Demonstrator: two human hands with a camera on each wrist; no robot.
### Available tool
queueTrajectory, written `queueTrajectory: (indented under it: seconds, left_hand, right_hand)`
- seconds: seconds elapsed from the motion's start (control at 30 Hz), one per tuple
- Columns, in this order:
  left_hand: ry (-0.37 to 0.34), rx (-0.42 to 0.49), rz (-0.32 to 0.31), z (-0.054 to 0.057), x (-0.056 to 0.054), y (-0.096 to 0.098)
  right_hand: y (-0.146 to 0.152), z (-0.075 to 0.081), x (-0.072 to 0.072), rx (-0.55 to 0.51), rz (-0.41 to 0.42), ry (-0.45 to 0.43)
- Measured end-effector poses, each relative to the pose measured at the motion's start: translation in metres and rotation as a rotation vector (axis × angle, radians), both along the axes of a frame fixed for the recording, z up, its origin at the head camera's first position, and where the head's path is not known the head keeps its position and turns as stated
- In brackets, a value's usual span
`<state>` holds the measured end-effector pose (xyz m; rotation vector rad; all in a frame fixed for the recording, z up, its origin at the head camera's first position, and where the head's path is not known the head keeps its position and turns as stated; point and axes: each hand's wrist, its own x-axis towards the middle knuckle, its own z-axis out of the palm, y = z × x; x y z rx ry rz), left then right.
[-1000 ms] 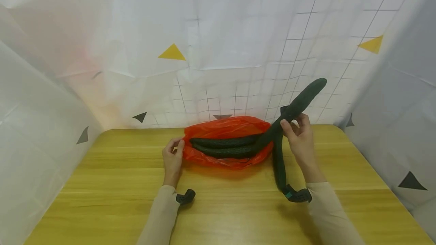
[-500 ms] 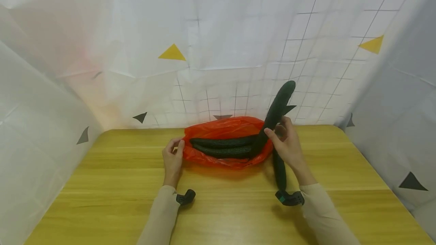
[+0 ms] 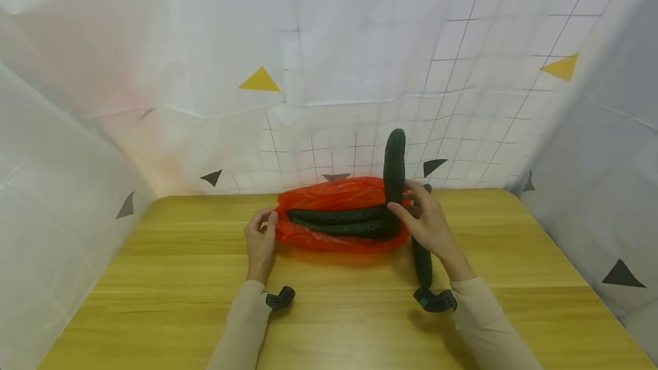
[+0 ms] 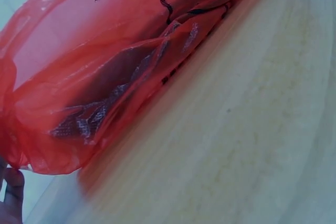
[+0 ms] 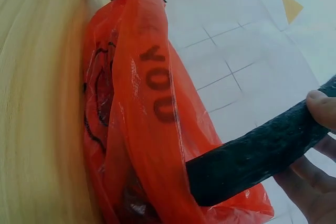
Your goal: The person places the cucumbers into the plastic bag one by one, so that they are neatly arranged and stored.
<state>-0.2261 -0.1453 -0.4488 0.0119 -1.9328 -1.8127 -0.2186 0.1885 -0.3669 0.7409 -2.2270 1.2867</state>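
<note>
1 cuke (image 3: 394, 159) in R hand (image 3: 428, 226); L hand (image 3: 260, 241) pinches red bag (image 3: 334, 196).

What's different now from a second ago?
The right hand has moved left, swinging the upper end of its cucumber leftward, from a slant to nearly upright. Nothing was newly grabbed or let go. The left hand still pinches the red bag; the two cucumbers inside and the one on the table stayed put.
</note>
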Motion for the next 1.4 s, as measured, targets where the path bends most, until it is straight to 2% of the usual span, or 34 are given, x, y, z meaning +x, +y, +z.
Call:
queueTrajectory:
  seconds: [0.1,0.3,0.43,0.6,0.7,0.83,1.07,1.4]
  left_hand:
    - [-0.004,0.01,-0.002,-0.005,-0.004,-0.002]
    - [-0.012,0.031,0.04,-0.023,-0.016,-0.006]
    - [0.006,0.026,0.068,-0.026,-0.016,-0.007]
    - [0.018,0.034,0.074,-0.026,-0.015,-0.01]
    - [0.006,0.037,0.07,-0.026,-0.014,-0.011]
    - [-0.014,0.05,0.05,-0.023,-0.012,-0.012]
    - [0.014,0.038,0.038,0.0,0.002,-0.006]
    - [-0.005,0.045,0.039,0.002,0.004,-0.006]
  right_hand:
    - [0.003,-0.009,-0.006,0.051,-0.001,-0.007]
    - [0.001,-0.01,-0.005,0.126,0.025,-0.04]
    - [-0.006,-0.007,-0.004,0.154,0.068,-0.045]
    - [-0.019,-0.005,-0.004,0.171,0.108,-0.078]
    - [-0.028,-0.008,-0.004,0.193,0.097,-0.075]
    - [-0.041,-0.013,-0.005,0.251,0.043,-0.011]
    - [-0.06,-0.02,-0.005,0.285,-0.022,0.004]
    - [-0.073,-0.028,-0.01,0.373,-0.091,-0.008]
